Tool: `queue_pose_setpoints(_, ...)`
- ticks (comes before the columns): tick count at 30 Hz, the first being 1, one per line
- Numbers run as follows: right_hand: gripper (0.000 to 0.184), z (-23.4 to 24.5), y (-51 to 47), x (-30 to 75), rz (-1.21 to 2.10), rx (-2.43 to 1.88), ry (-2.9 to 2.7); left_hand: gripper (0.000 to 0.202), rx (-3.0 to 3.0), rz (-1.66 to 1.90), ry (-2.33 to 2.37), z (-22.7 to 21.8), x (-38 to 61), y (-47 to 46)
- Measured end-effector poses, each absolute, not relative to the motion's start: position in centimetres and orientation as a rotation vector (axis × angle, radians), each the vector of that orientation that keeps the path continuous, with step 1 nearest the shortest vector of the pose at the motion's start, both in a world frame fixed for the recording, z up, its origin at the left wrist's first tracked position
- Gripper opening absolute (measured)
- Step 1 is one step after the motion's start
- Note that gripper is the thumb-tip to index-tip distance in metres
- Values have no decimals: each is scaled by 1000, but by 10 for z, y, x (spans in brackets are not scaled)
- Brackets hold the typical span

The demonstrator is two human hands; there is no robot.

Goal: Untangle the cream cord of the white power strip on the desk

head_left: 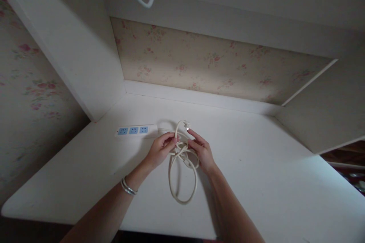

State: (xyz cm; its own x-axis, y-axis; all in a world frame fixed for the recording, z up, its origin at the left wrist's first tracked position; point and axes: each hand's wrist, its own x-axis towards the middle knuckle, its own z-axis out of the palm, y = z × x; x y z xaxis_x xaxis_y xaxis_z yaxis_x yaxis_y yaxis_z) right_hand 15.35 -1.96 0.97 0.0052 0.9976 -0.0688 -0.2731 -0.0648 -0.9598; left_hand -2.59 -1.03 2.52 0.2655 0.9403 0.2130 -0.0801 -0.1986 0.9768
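Note:
A cream power cord (196, 182) hangs in tangled loops between my hands, above the white desktop. My left hand (163, 147) pinches the cord between thumb and fingers, on the left side of the tangle. On the right side, my right hand (202, 151) has its thumb and fingers around part of the cord, the index finger stretched up close to the plug (187, 125). The plug points up at the cord's end, its metal prongs showing. Left of my hands lies a white power strip (136, 130) with blue sockets, its cord running toward the tangle.
The white desk (256, 167) has a low back ledge (199, 98) and side panels (82, 45). A shelf (228, 19) overhangs it. From above, a pale bent rod or cable (147, 5) hangs down. Floral wallpaper (182, 60) covers the wall behind.

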Motion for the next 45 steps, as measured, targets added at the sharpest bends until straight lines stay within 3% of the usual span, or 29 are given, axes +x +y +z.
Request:
queue_pose_setpoints(3,53,8,-18,153,1363,-1066,-956,28,1489,1174,871,25,-27,-10)
queue_pose_setpoints(9,20,4,-17,153,1151,-1095,-1008,24,1558,1230,945,16,-26,-9)
queue_pose_setpoints(14,11,4,-17,156,1143,-1133,-1198,27,1461,1226,922,8,-25,-6)
queue_pose_setpoints(22,16,14,-24,154,1270,-1044,-1435,27,1522,1286,1043,14,-24,-5)
queue_pose_setpoints(30,18,12,-23,150,1267,-992,-1477,45,1125,1279,1055,14,-25,2)
queue_pose_setpoints(39,26,6,-24,150,1230,-1104,-1325,32,871,1315,960,14,-29,6)
queue_pose_setpoints(43,26,3,-22,150,1165,-1112,-1351,46,855,1410,1019,17,-29,6)
queue_pose_setpoints(45,25,2,-20,150,1140,-1113,-1355,44,1017,1422,1119,17,-31,7)
